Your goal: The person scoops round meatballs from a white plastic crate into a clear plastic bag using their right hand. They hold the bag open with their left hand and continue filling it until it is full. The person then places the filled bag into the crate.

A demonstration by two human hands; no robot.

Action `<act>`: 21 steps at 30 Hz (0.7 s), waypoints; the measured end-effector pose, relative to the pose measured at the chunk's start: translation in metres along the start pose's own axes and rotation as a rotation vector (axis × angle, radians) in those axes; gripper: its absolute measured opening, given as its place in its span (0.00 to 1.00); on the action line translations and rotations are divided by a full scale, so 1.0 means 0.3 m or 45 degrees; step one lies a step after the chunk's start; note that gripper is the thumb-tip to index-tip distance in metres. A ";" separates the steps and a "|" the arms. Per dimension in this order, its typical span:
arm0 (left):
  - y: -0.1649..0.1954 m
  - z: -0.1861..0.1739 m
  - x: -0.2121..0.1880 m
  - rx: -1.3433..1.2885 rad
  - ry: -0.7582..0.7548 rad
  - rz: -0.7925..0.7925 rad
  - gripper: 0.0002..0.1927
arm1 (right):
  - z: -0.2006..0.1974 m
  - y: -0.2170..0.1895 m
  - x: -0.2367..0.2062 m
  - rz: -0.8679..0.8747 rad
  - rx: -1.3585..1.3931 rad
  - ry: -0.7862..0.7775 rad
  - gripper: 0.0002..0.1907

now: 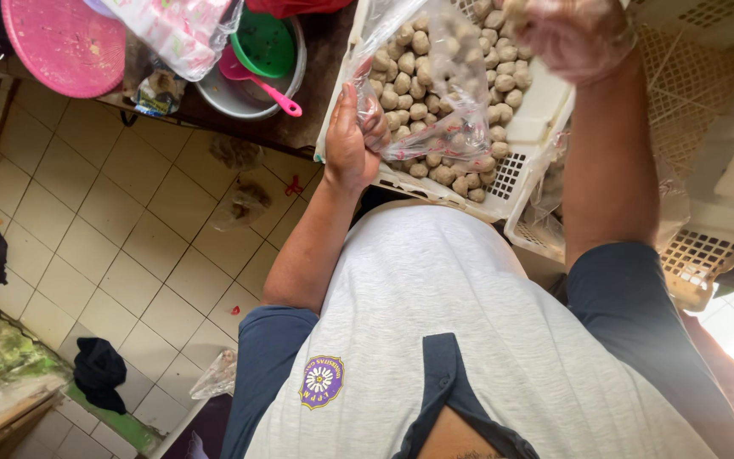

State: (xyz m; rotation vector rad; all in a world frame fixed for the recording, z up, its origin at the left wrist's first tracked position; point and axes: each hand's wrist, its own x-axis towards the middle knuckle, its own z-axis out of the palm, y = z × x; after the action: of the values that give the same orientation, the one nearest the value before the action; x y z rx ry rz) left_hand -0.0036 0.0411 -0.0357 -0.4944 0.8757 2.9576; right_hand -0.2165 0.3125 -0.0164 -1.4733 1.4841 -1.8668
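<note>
The left hand pinches the edge of a clear plastic bag, fingers curled tight on it. The bag hangs over a white plastic basket full of small round beige balls. The right hand, in a thin see-through glove, is bunched around some balls above the bag.
</note>
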 end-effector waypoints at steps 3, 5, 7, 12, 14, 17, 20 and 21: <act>0.001 0.000 0.007 -0.019 -0.039 0.003 0.21 | 0.177 -0.103 0.051 0.401 0.851 -0.170 0.14; 0.006 0.015 0.002 -0.023 -0.059 0.017 0.21 | 0.342 -0.123 0.092 0.613 0.240 -0.238 0.10; 0.013 0.035 -0.007 0.049 0.019 -0.002 0.19 | 0.463 -0.095 0.155 1.102 -0.661 -0.361 0.09; 0.027 0.056 -0.014 0.065 0.086 -0.020 0.16 | 0.382 0.025 0.203 1.175 0.195 0.645 0.14; 0.023 0.043 -0.011 0.080 -0.041 0.002 0.25 | 0.233 0.068 0.166 0.967 -0.627 0.434 0.14; 0.008 0.015 -0.003 0.097 -0.029 0.019 0.25 | 0.040 0.147 0.100 1.164 -1.307 0.171 0.14; -0.004 -0.007 0.008 0.072 -0.005 -0.013 0.25 | 0.006 0.259 0.069 1.201 -1.496 -0.029 0.16; -0.008 -0.011 0.012 0.048 -0.055 -0.003 0.26 | 0.015 0.295 0.073 1.175 -1.543 -0.068 0.16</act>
State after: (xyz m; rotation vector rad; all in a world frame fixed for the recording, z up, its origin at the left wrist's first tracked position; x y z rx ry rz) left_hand -0.0057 0.0412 -0.0406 -0.4285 0.9243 2.9319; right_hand -0.2499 0.2583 -0.0819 -0.7725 2.7702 -0.3073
